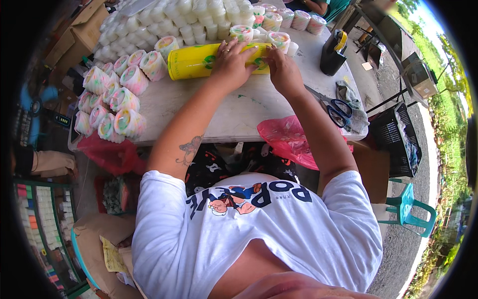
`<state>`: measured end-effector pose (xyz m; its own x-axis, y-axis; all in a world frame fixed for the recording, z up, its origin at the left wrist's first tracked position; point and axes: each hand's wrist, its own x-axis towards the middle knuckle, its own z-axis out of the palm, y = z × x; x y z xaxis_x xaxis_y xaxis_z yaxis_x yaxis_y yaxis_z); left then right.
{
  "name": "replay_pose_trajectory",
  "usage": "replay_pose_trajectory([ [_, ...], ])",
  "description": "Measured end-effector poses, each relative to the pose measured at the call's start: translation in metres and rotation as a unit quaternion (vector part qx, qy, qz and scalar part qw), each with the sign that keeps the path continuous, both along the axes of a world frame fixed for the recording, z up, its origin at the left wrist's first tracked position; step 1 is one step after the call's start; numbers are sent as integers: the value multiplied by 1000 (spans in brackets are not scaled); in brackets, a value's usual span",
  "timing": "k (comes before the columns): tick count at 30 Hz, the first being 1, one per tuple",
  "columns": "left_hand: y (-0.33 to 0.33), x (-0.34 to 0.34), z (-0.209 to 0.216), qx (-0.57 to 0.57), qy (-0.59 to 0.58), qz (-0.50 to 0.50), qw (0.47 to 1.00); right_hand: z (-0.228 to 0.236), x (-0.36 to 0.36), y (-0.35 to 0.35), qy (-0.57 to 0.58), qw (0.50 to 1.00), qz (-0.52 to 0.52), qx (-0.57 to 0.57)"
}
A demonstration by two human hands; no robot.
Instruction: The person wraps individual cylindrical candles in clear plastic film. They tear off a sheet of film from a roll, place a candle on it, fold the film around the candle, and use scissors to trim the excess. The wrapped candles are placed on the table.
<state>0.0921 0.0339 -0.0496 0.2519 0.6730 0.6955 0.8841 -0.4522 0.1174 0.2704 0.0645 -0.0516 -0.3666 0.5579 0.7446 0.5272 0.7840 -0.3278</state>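
A yellow roll of plastic wrap [190, 62] with green markings lies crosswise on the table. Over its middle rests my left hand [233, 66], fingers spread on the surface. My right hand [285, 69] is at the roll's right end, its fingers bent and pressed together there; what lies under the fingertips is hidden. Just beyond the roll, wrapped cups with pink, green and orange markings [241, 33] stand near a large mass of stacked white translucent cups [172, 19]. More wrapped cups [130, 123] are grouped in short stacks at the left.
Scissors with dark blue handles [339, 110] lie by a grey cloth [357, 118] at the table's right edge. A black holder [332, 55] stands behind them. Pink plastic bags [286, 137] hang at the front edge. A green chair [409, 212] and black crate [396, 134] are to the right.
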Motion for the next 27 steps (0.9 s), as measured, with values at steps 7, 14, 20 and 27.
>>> replay_pose_trajectory([
  [7, 22, 3, 3, 37, -56, -79, 995, -12, 5, 9, 47, 999, -2, -22],
  [14, 22, 2, 20, -145, -217, -146, 954, 7, 8, -1, 27, 993, 48, -100],
  [20, 26, 1, 24, -128, -189, -170, 959, 3, 11, 16, 66, 977, 46, -199],
  [27, 25, -34, 17, 58, -31, -81, 995, -1, 14, 23, 188, 933, 135, -276],
])
